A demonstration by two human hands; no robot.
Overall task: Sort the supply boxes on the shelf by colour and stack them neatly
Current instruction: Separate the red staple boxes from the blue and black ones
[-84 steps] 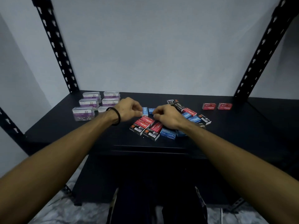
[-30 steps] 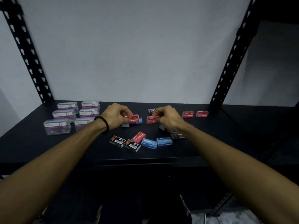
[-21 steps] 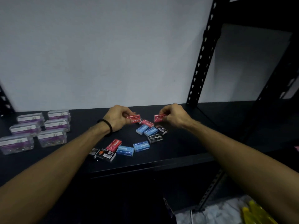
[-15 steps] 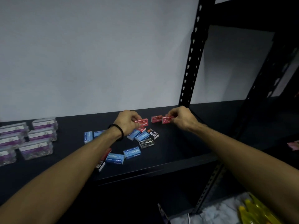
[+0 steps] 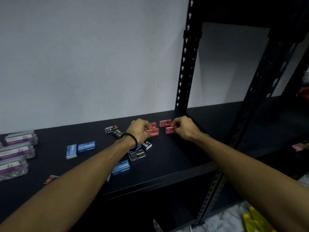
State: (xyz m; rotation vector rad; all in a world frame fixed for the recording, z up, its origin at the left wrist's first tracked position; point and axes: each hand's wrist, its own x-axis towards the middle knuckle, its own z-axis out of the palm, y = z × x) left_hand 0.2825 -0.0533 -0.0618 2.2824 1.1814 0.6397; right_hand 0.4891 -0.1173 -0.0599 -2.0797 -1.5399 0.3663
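Pinching one red staple box (image 5: 170,130) in your right hand (image 5: 184,129) and another (image 5: 153,132) in your left hand (image 5: 139,131), you hold both just before the rear red pair (image 5: 165,123), long axes parallel.

Four red boxes (image 5: 165,123), four blue (image 5: 86,146), four black (image 5: 137,154), three clear (image 5: 20,138).

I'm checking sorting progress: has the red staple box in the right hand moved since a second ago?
Yes. The right hand carried its red staple box rightward along the shelf, to beside the red boxes near the rear upright post.
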